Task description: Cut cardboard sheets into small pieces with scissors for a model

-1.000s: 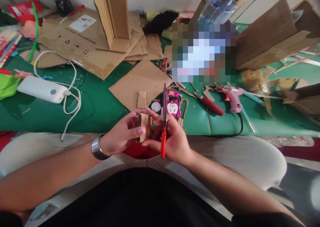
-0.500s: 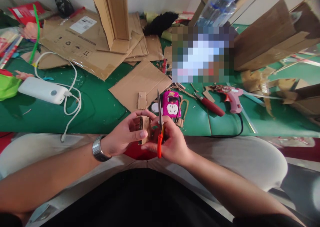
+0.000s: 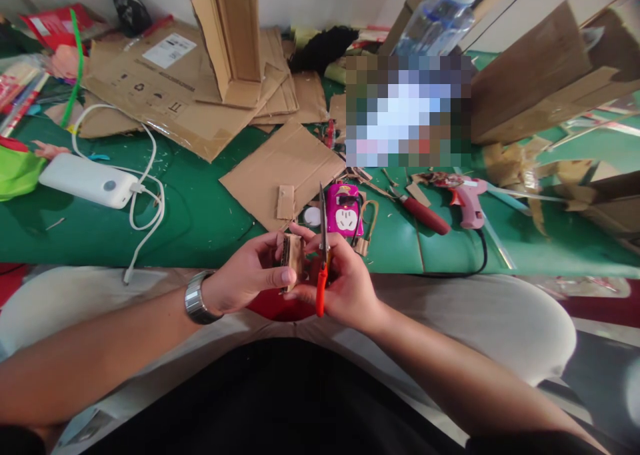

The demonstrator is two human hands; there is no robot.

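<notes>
A small piece of layered cardboard [image 3: 295,258] is gripped in my left hand [image 3: 250,268], its thumb pressed across the near face. My right hand [image 3: 347,275] holds scissors [image 3: 321,288] with orange handles, their blades pointing up and away from me. Some right-hand fingertips also reach the cardboard's right edge. Both hands are just in front of the table edge, over my lap. Beyond them are a flat cardboard sheet [image 3: 280,168] with a small cardboard strip [image 3: 286,202] on it, and a magenta power socket [image 3: 345,211].
Left on the green table [image 3: 200,215] lies a white power bank [image 3: 85,178] with a looped cable. To the right are a red-handled tool [image 3: 425,215] and a pink glue gun [image 3: 470,201]. Large cardboard pieces [image 3: 165,75] and a water bottle [image 3: 435,21] stand behind.
The left fingers at the top of the cardboard have shifted slightly, uncovering more of its upper edge. Both hands keep their hold, and the whole view has drifted a little.
</notes>
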